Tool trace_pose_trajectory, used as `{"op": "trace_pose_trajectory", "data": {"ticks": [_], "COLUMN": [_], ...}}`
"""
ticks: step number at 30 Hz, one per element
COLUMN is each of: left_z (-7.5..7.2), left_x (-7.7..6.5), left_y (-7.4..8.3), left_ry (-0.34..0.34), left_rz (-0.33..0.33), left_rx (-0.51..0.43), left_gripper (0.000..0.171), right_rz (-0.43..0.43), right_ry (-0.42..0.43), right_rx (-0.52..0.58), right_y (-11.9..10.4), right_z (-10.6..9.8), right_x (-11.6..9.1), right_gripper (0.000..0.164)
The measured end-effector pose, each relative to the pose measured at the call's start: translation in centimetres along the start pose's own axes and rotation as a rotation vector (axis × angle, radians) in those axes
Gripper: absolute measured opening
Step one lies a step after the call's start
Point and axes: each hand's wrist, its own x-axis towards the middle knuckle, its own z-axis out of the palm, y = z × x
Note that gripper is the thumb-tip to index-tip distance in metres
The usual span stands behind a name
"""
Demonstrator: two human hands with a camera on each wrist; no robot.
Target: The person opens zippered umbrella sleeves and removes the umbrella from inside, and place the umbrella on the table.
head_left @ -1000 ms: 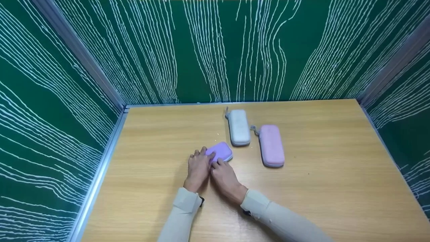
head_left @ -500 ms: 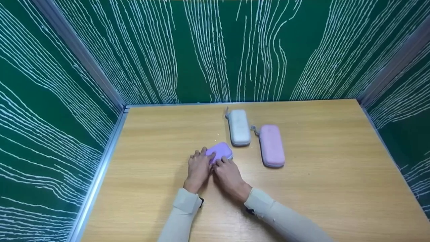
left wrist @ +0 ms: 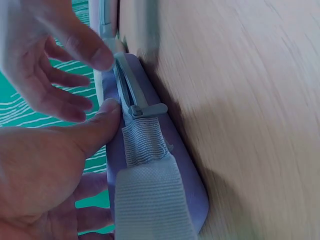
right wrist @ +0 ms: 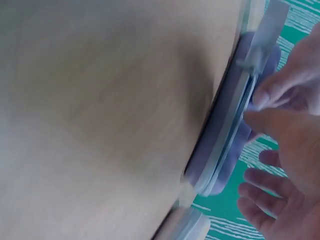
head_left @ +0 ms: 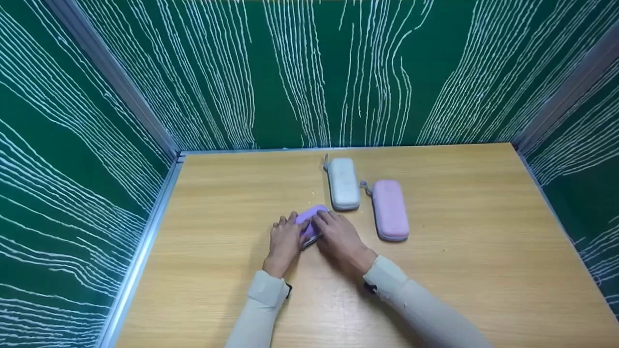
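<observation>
A purple zip case [head_left: 309, 220] lies on the wooden table, its zipper side toward me. My left hand [head_left: 285, 238] grips its left part; in the left wrist view the left thumb [left wrist: 107, 111] presses beside the zipper and the fingers reach behind. The grey zipper pull [left wrist: 150, 110] sits near a ribbed fabric tab [left wrist: 152, 195], and a narrow gap shows along the zipper. My right hand [head_left: 343, 237] is over the case's right part. Its thumb [right wrist: 260, 120] touches the zipper edge, while its other fingers are spread and loosely bent.
Behind the purple case lies a pale grey-blue zip case [head_left: 344, 183]. A pink zip case [head_left: 390, 209] lies to the right, its strap toward the pale one. Tiny light specks dot the table [head_left: 232, 193] near the purple case. Green panels with white lines [head_left: 300, 72] surround the table.
My right hand has slid right and away from me along the purple case, its fingers now overlapping the top. The left hand has stayed in place.
</observation>
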Motion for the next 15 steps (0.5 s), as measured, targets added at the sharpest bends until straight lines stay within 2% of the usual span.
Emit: {"op": "trace_pose_trajectory", "data": {"ticks": [5, 15], "left_z": [-0.25, -0.65], "left_x": [0.08, 0.37], "left_y": [-0.23, -0.88], "left_ry": [-0.065, -0.204], "left_rz": [0.009, 0.032], "left_rx": [-0.049, -0.231], "left_gripper": [0.042, 0.044], "right_rz": [-0.011, -0.024], "right_ry": [-0.103, -0.212], "right_rx": [0.025, 0.040], "right_y": [0.67, 1.03], "right_z": [-0.23, -0.47], "right_x": [-0.06, -0.25], "right_gripper": [0.074, 0.073]}}
